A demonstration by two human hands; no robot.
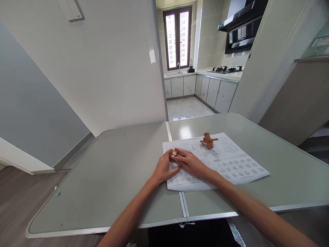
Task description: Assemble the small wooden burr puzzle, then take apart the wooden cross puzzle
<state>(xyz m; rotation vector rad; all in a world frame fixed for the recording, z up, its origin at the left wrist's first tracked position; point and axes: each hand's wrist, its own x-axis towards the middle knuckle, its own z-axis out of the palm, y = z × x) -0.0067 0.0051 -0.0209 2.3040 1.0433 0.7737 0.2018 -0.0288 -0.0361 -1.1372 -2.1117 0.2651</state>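
Between my two hands is a small wooden puzzle (175, 153) of light and brown pieces, low over the left part of a printed sheet (241, 166). My left hand (164, 167) grips it from the left, with the thumb bent in toward the right hand. Reaching in from the right, my right hand (191, 162) lays its fingers over the puzzle's near and right sides, hiding much of it. A second wooden puzzle (209, 140), made of crossed brown pieces, stands on the sheet's far part, to the right of my hands. Rows of small diagrams cover the sheet.
The grey-green folding table (102, 185) has a metal rim and a centre seam (183, 204) passing under the sheet. A small teal bit (58, 194) lies near its left edge. Beyond stand a white wall (115, 68) and a kitchen with cabinets (208, 91).
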